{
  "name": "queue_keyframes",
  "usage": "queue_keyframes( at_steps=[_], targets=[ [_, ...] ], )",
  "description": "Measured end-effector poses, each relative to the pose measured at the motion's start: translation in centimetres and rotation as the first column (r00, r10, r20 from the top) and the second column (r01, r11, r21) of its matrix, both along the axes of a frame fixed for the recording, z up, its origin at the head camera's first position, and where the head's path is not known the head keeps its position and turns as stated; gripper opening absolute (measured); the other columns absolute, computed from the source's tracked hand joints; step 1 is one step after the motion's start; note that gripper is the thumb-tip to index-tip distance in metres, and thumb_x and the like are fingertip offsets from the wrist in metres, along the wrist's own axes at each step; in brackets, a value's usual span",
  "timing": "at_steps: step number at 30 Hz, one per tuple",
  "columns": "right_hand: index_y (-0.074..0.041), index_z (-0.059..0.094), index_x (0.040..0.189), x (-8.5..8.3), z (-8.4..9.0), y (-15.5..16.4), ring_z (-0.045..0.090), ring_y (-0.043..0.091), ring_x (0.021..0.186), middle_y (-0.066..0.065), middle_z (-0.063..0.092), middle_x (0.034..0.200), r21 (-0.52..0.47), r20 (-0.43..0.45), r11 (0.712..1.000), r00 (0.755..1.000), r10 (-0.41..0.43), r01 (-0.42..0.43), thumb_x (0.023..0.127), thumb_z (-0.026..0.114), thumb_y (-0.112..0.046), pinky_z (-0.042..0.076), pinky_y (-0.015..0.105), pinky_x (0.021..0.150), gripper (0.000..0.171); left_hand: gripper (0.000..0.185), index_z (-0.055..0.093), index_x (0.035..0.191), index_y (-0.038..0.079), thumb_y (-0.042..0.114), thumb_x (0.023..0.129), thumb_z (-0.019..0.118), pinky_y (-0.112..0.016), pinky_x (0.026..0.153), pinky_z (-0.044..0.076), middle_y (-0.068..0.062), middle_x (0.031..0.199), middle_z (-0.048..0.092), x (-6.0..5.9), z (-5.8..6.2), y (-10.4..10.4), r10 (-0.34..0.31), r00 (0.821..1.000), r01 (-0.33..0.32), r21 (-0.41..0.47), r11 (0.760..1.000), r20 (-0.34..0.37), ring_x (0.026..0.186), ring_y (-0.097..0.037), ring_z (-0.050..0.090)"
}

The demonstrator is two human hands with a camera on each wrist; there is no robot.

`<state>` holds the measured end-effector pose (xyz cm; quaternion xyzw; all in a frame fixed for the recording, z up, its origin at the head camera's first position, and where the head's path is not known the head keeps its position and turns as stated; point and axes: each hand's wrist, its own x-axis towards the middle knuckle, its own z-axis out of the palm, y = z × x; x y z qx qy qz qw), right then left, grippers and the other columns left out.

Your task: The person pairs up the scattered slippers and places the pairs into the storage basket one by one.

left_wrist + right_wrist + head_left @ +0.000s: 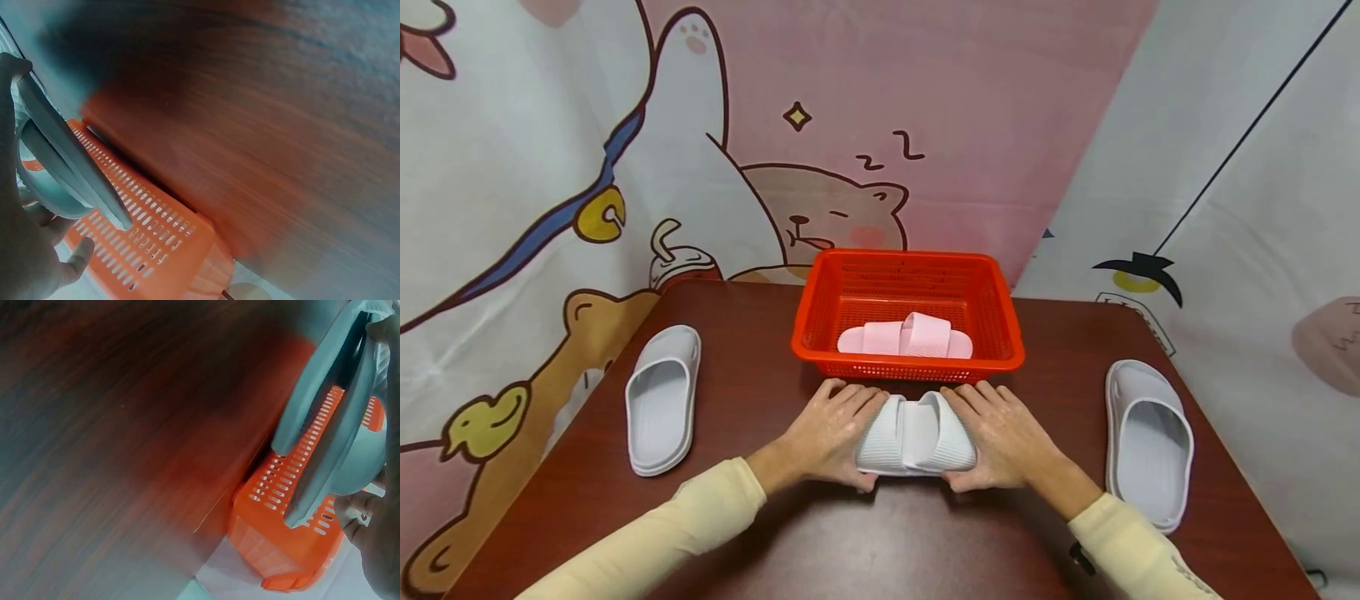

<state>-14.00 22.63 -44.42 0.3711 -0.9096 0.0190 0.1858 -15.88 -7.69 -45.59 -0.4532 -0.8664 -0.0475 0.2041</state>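
A pair of white slippers, one on the left point(883, 442) and one on the right point(951, 442), sits side by side between my hands in the head view. My left hand point(833, 435) grips the left end, fingers along the far side and thumb at the near edge. The opposite end is held by my right hand point(1002, 437) in the same way. In the right wrist view two soles point(337, 444) stand apart near the fingers. Just beyond the slippers stands a red plastic basket point(910, 367). Inside lie pink slippers point(928, 335). My palms are largely hidden.
One grey clog point(658, 400) lies on the brown table point(917, 550) at the left, another grey clog point(1150, 454) at the right, near my right forearm. A cartoon-printed cloth point(962, 108) hangs behind the table and along its sides.
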Motion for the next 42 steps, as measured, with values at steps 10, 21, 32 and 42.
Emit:
queue_keyframes(
  at_steps=[10, 21, 32, 42],
  targets=[
    [-0.005, 0.058, 0.138, 0.0, 0.1, -0.3, 0.055, 0.03, 0.103, 0.011, 0.063, 0.123, -0.005, -0.007, 1.0, 1.0, 0.007, -0.007, 0.061, 0.07, -0.074, 0.047, 0.047, 0.081, 0.104, 0.108, 0.055, 0.139, 0.004, 0.076, 0.06, 0.073, -0.046, 0.096, 0.038, -0.008, 0.128, 0.064, 0.4, 0.4, 0.4, 0.008, 1.0, -0.007, -0.017, 1.0, 0.01, 0.114, -0.025, 0.058],
    [-0.006, 0.058, 0.136, 0.0, -0.3, -1.0, 0.056, 0.03, 0.103, 0.009, 0.062, 0.121, -0.043, -0.001, 0.999, 1.0, 0.022, -0.022, 0.059, 0.07, -0.074, 0.047, 0.046, 0.079, 0.103, 0.111, 0.057, 0.138, 0.006, 0.079, 0.056, 0.073, -0.046, 0.097, 0.038, -0.006, 0.125, 0.065, 0.6, 0.4, 0.6, 0.017, 1.0, -0.016, -0.034, 0.999, 0.018, 0.112, -0.023, 0.059],
    [-0.004, 0.061, 0.133, 0.1, -0.8, -1.6, 0.054, 0.029, 0.101, 0.009, 0.062, 0.119, -0.09, -0.039, 0.994, 0.997, 0.064, -0.067, 0.058, 0.07, -0.074, 0.047, 0.043, 0.078, 0.103, 0.111, 0.058, 0.136, 0.006, 0.079, 0.055, 0.072, -0.046, 0.096, 0.039, -0.005, 0.123, 0.065, 0.9, 0.1, 0.9, 0.019, 1.0, -0.019, -0.031, 0.999, -0.002, 0.112, -0.023, 0.058],
    [-0.002, 0.057, 0.136, 0.0, -0.8, -2.2, 0.054, 0.031, 0.103, 0.012, 0.062, 0.121, -0.069, -0.059, 0.995, 0.996, 0.064, -0.068, 0.06, 0.067, -0.076, 0.046, 0.044, 0.082, 0.106, 0.107, 0.059, 0.136, 0.007, 0.077, 0.056, 0.072, -0.045, 0.097, 0.038, -0.004, 0.123, 0.065, 0.7, 0.1, 0.8, 0.02, 1.0, -0.02, -0.022, 1.0, -0.004, 0.112, -0.023, 0.059]
  ],
)
